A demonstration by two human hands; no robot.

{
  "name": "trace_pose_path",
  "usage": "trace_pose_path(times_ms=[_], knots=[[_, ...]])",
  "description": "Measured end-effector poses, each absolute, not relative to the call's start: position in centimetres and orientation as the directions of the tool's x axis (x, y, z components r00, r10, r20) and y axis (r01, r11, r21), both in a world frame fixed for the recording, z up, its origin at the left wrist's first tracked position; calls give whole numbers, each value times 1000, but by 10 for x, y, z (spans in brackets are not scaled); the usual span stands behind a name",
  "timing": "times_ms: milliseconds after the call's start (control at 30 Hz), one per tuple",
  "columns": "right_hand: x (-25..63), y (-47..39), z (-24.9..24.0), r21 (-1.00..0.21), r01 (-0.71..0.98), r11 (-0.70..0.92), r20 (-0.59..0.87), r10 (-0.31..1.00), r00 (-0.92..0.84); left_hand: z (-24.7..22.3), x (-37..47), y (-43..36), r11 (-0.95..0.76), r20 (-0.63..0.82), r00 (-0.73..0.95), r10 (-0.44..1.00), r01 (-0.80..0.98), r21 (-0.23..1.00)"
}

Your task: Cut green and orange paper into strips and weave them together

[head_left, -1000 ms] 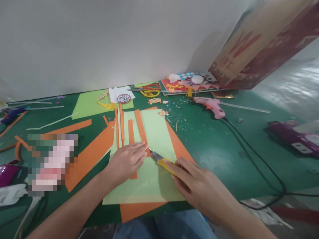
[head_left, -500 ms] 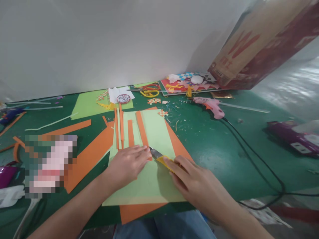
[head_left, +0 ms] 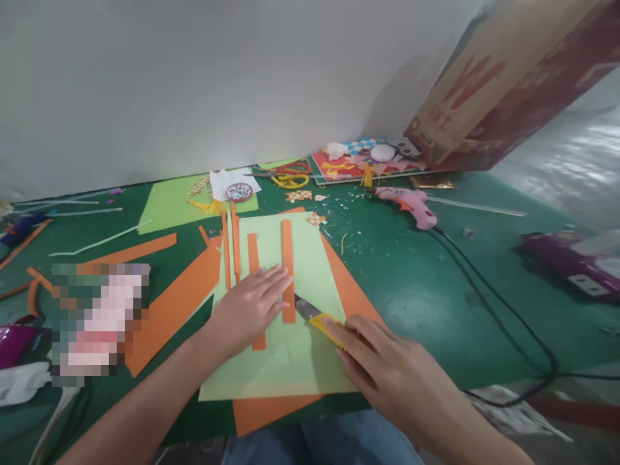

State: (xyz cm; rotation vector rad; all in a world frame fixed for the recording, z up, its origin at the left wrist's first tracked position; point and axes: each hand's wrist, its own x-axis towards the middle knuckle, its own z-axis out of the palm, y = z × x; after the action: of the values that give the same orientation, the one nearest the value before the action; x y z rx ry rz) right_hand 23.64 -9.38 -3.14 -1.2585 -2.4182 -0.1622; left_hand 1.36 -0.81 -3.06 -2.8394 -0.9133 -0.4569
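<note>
A pale green sheet (head_left: 310, 361) lies on the table, with two orange strips on its middle. My left hand (head_left: 252, 307) rests flat on the sheet, fingers stretched out, fingertips at the left edge of the upright orange strip (head_left: 289, 278). The other orange strip (head_left: 253, 252) passes under that hand, its lower end showing below. My right hand (head_left: 378, 352) is wrapped round a yellow utility knife (head_left: 327, 326). The knife's blade points up and left, its tip just right of the upright strip. Narrow folded orange strips (head_left: 236, 242) lie at the sheet's upper left.
Scissors (head_left: 290, 177), a round patterned badge (head_left: 239, 192) and paper scraps lie at the back. A pink glue gun (head_left: 411, 205) with a black cord is on the right. Orange paper (head_left: 179, 303) and a blurred pink object (head_left: 104, 323) are left. A paper bag (head_left: 465, 97) stands back right.
The orange strip by the knife has turned from slanted to nearly upright and shifted right. My left hand has moved slightly left and up; the knife has shifted slightly right and down.
</note>
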Motion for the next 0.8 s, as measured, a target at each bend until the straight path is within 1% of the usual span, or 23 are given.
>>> trace_pose_path(times_ms=[67, 167, 367, 500, 633, 800], knots=[[236, -94, -31, -84, 809, 582, 408, 760, -505, -32, 12, -6, -798, 243, 775, 583, 603, -6], [236, -94, -31, -89, 819, 567, 420, 767, -485, -32, 11, -6, -781, 190, 763, 617, 624, 30], [233, -93, -31, -113, 830, 546, 422, 783, -457, -31, 12, -8, -767, 176, 748, 639, 636, 82], [232, -90, -33, -109, 842, 528, 416, 794, -443, -32, 12, -7, -764, 184, 743, 644, 637, 102], [233, -84, -33, -98, 854, 512, 402, 805, -436, -33, 12, -7, -767, 193, 743, 640, 633, 105], [236, -72, -35, -92, 867, 489, 417, 810, -412, -32, 12, -7, -771, 200, 747, 634, 629, 98]])
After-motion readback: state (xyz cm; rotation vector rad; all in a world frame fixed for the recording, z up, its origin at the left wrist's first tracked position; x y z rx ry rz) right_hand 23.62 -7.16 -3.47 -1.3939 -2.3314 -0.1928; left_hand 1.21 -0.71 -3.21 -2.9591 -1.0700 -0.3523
